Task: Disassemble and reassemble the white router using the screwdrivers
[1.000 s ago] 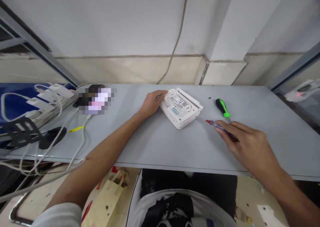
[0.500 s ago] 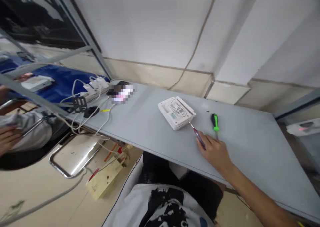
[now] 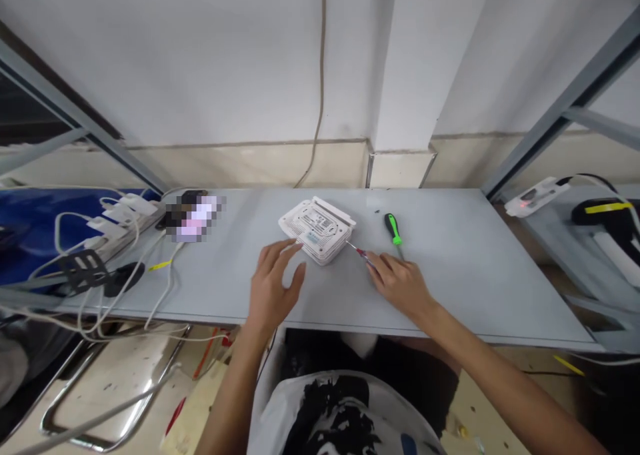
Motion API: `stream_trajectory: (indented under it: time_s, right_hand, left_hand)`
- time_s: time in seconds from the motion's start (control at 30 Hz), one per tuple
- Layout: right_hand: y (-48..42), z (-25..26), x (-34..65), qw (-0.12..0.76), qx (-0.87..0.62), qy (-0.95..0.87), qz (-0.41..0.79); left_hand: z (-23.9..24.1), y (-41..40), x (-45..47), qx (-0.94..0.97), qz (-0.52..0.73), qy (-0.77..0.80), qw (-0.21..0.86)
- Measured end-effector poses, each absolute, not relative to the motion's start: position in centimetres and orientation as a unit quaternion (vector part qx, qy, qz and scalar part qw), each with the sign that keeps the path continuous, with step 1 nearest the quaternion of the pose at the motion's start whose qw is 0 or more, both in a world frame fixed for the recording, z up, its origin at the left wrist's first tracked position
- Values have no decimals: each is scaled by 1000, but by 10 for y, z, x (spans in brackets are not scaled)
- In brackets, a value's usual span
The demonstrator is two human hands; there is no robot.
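Looking down, we see a grey table [image 3: 450, 268] against a white wall [image 3: 200, 61], with a thin cable [image 3: 320, 75] hanging down the wall. Far to the left of the fingers of our left hand [image 3: 274, 288] lies a power strip [image 3: 120, 225] with white chargers [image 3: 123, 209] plugged in, and a blurred patch [image 3: 195, 218] hides some object beside it. Far to the right of the fingers of our right hand [image 3: 397, 285], a small white device [image 3: 535, 197] rests on a lower surface.

Just ahead of our left fingertips lies a white router [image 3: 317, 230], upside down, so its label and vent holes face up. It sits between our two hands, where both can reach it. The left fingers are open and spread apart, very near the router, but we cannot tell if they touch it. The right fingers are closed together on a small screwdriver [image 3: 365, 256], held low like a pen, so its thin metal tip can reach the router's right corner. Ahead of the right fingers, a green-and-black screwdriver [image 3: 393, 229] lies alone on the table.

In the earlier frame, our left hand rested on the router, and the small screwdriver's tip was apart from it. Now the hand is lifted off, and the tip is at the corner.
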State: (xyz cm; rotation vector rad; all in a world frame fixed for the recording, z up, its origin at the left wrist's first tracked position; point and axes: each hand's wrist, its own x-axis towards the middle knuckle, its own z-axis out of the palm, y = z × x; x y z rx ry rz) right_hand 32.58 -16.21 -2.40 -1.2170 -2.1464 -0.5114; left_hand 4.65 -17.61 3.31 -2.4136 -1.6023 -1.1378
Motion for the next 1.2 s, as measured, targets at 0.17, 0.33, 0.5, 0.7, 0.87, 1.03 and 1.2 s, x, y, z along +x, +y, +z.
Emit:
stream_trajectory:
  time_s: [0.17, 0.33, 0.5, 0.7, 0.87, 1.03, 1.2]
  right_hand:
    - [-174, -28, 310, 322, -495, -782, -200]
    - [-178, -36, 302, 325, -525, -762, -195]
    - [-176, -42, 310, 315, -560, -749, -161]
    - [-175, -42, 313, 325, -569, -747, -113]
    - [-175, -42, 313, 338, -559, -752, -91]
    - [-174, -42, 311, 363, -533, -758, -98]
    - [-173, -44, 311, 379, -516, -760, -113]
  left_hand:
    - [-7, -137, 33, -841, -263, -473, 20]
    - [-27, -138, 33, -856, -249, -452, -9]
    - [-31, -136, 39, -858, -262, -443, -20]
    - [-33, -141, 43, -849, -264, -458, -34]
    - [-32, -142, 45, -847, -256, -464, -24]
    - [-35, -139, 44, -850, -263, -456, 2]
    - [-41, -133, 48, -850, -290, -440, 15]
